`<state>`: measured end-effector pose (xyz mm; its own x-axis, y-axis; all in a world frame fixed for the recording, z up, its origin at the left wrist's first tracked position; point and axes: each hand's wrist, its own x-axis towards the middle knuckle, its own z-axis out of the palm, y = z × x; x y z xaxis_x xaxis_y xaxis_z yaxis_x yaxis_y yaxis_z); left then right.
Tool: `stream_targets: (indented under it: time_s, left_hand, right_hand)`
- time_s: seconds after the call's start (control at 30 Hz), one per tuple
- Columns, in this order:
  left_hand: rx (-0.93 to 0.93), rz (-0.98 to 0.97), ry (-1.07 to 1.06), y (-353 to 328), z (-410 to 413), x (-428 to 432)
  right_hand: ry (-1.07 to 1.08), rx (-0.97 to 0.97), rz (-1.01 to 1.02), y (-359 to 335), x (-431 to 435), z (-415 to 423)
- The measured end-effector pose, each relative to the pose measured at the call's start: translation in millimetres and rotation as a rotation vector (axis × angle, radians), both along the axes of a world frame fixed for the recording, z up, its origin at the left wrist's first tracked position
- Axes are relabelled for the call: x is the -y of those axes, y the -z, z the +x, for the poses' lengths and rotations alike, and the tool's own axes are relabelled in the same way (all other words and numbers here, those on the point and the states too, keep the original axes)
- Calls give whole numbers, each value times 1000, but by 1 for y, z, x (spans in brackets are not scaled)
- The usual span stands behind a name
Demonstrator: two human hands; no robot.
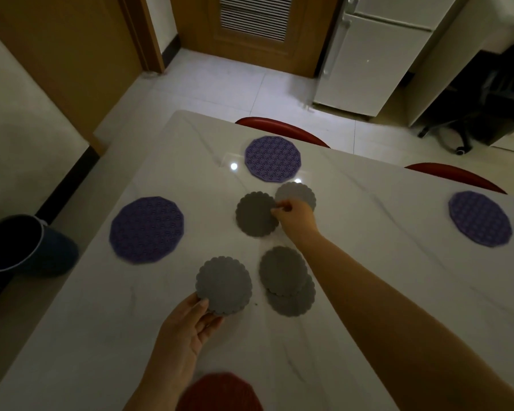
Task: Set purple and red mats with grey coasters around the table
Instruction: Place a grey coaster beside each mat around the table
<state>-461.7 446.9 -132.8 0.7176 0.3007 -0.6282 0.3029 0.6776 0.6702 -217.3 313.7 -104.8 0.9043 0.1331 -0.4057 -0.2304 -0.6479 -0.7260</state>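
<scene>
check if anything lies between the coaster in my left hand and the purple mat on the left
Nothing visible does. Only bare tabletop lies between the coaster in the left hand and that purple mat; the other coasters lie to its right.

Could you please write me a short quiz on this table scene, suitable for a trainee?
1. How many purple mats lie on the table?
2. True or false: the left hand holds a grey coaster.
3. Where on the table does the red mat lie? A) at the near edge B) at the far edge C) at the left edge

Key: 1. three; 2. true; 3. A
</scene>
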Motion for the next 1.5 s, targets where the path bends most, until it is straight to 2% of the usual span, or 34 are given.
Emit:
stream_targets:
  time_s: [0.13,0.27,0.33,0.4,0.47,0.6,0.8,0.97,1.13,1.23,1.33,1.43,1.5]
  left_hand:
    - [-33,-11,11,2,5,3]
    - [-22,-48,44,-2,13,11]
    - [0,-56,72,-5,15,18]
    - [25,-59,91,-9,15,23]
    - [50,-49,121,-10,13,27]
    - [81,-51,141,-11,13,28]
    - [79,-86,103,-10,14,26]
    - [18,3,54,-8,14,20]
    - [-7,85,-15,-10,0,1]
    - [-27,79,-46,-9,-12,-5]
    - [-42,80,-59,-8,-17,-5]
    - [-58,80,-64,-7,-21,-2]
    - [-67,76,-62,-7,-22,2]
  right_hand:
    - [118,-111,337,-23,32,-39]
    - [169,-256,502,-33,51,-83]
    - [173,-353,523,-27,49,-106]
    - [180,-338,424,-16,45,-121]
    - [173,-241,297,-8,44,-128]
    - [121,-174,169,-2,46,-127]
    - [42,-134,149,-9,48,-121]
    - [-176,-146,86,-12,42,-93]
    - [128,93,-79,11,38,-6]
    - [232,22,-326,26,27,38]
    - [210,-36,-487,31,13,61]
    - [224,-78,-493,34,10,62]
    - [267,-52,-379,33,17,53]
